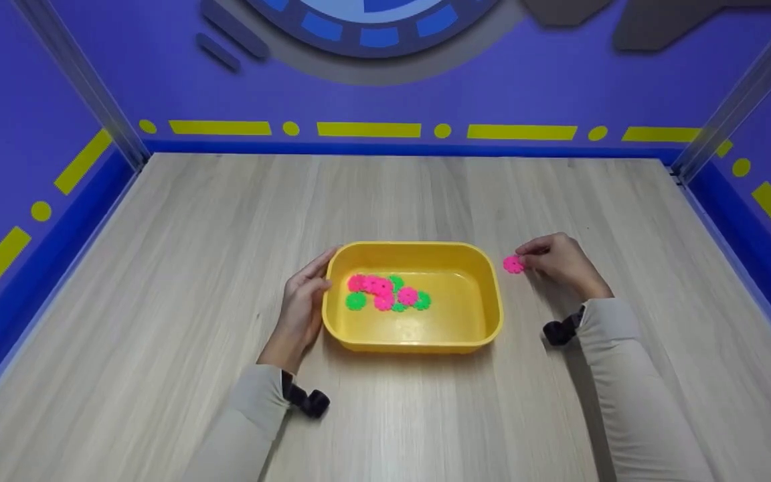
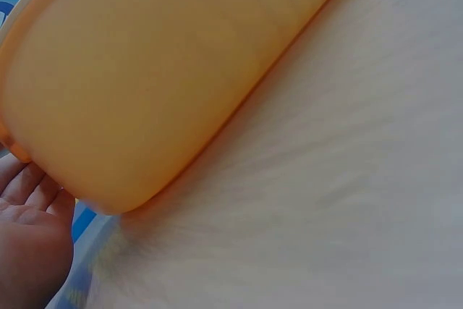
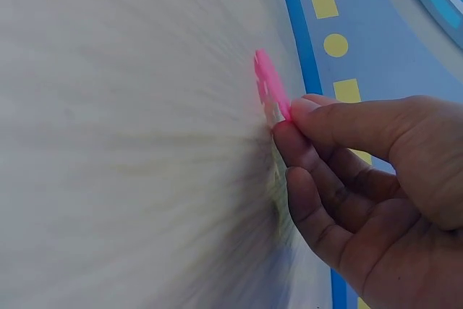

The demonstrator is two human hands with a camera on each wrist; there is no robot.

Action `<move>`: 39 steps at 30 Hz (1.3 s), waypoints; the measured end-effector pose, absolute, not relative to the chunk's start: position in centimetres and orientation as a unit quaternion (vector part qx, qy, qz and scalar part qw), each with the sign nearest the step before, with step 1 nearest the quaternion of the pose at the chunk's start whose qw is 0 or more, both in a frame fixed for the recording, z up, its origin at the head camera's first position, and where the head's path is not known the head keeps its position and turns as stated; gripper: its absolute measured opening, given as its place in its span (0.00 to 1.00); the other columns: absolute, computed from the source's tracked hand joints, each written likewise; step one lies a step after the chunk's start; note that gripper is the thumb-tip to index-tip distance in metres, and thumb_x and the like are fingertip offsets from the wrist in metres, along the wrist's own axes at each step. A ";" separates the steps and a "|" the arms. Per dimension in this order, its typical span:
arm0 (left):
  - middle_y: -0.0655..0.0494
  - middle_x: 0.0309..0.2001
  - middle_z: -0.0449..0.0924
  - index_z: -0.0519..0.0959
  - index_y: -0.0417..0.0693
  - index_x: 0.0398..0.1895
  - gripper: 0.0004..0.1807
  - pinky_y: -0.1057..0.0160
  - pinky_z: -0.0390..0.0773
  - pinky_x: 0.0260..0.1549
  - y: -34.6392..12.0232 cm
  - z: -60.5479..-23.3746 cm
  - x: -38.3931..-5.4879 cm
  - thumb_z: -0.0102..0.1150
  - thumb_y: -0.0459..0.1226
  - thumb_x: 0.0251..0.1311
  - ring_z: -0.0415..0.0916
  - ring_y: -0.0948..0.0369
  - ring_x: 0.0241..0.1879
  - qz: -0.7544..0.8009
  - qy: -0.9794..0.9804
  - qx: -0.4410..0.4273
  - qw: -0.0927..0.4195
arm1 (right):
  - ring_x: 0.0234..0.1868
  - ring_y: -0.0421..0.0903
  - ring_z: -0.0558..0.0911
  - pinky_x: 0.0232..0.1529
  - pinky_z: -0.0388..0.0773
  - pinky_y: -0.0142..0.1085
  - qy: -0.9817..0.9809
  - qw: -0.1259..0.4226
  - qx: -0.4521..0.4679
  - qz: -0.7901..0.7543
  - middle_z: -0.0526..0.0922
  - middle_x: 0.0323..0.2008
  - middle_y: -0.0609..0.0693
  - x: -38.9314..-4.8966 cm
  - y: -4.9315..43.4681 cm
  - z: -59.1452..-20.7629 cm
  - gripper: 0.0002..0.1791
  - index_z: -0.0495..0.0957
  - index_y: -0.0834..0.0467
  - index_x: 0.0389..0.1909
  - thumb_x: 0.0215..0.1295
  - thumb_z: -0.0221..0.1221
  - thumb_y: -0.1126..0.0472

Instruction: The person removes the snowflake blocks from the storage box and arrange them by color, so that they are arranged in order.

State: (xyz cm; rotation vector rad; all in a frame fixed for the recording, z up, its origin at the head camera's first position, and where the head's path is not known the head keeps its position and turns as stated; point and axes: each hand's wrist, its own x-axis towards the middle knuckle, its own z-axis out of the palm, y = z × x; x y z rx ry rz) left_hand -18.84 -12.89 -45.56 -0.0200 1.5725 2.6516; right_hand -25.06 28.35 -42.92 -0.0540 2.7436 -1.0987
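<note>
In the head view a yellow plastic tub (image 1: 412, 347) stands on the table, with several pink notched discs (image 1: 408, 296) and green notched discs (image 1: 356, 301) lying in its left half. My left hand (image 1: 302, 308) rests against the tub's left end, its fingers along the outside wall and the thumb near the rim. In the left wrist view those fingers (image 2: 36, 186) touch the tub wall (image 2: 159, 70) from outside. Right of the tub, my right hand (image 1: 563, 261) pinches one pink notched disc (image 1: 513, 264) between thumb and fingertips. The right wrist view shows this disc (image 3: 269, 81) edge-on.
The wood-patterned table (image 1: 425, 415) extends around the tub. A blue-purple panel (image 1: 385, 100) with yellow marks rises behind it, and similar panels stand at both sides. Each wrist carries a small black camera (image 1: 563, 329).
</note>
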 end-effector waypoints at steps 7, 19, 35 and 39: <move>0.42 0.72 0.59 0.61 0.32 0.69 0.34 0.60 0.61 0.69 -12.9 -45.7 -18.9 0.40 0.22 0.53 0.57 0.54 0.72 0.860 0.509 0.001 0.031 | 0.33 0.44 0.74 0.30 0.74 0.25 0.929 0.078 -0.027 -0.362 0.84 0.44 0.61 -25.0 28.3 -43.0 0.14 0.83 0.63 0.47 0.63 0.61 0.60; 0.42 0.71 0.61 0.62 0.32 0.68 0.33 0.61 0.62 0.68 -12.9 -45.7 -18.9 0.40 0.21 0.53 0.58 0.55 0.71 0.859 0.511 -0.002 0.027 | 0.33 0.46 0.75 0.30 0.75 0.26 0.931 0.082 -0.025 -0.355 0.84 0.44 0.61 -24.9 28.4 -42.4 0.15 0.83 0.62 0.47 0.63 0.60 0.59; 0.42 0.71 0.61 0.63 0.31 0.68 0.33 0.61 0.60 0.69 -12.9 -45.7 -18.9 0.40 0.22 0.53 0.58 0.55 0.72 0.859 0.512 -0.005 0.024 | 0.45 0.53 0.79 0.50 0.79 0.42 0.938 0.054 -0.060 -0.338 0.83 0.48 0.62 -24.5 27.2 -40.5 0.14 0.83 0.64 0.47 0.64 0.56 0.64; 0.42 0.71 0.62 0.63 0.32 0.68 0.32 0.60 0.59 0.70 -12.9 -45.7 -18.9 0.40 0.22 0.54 0.57 0.56 0.72 0.854 0.520 -0.006 0.023 | 0.44 0.52 0.81 0.49 0.81 0.42 0.936 0.051 -0.066 -0.341 0.84 0.47 0.61 -24.6 26.7 -40.1 0.14 0.83 0.64 0.47 0.63 0.58 0.63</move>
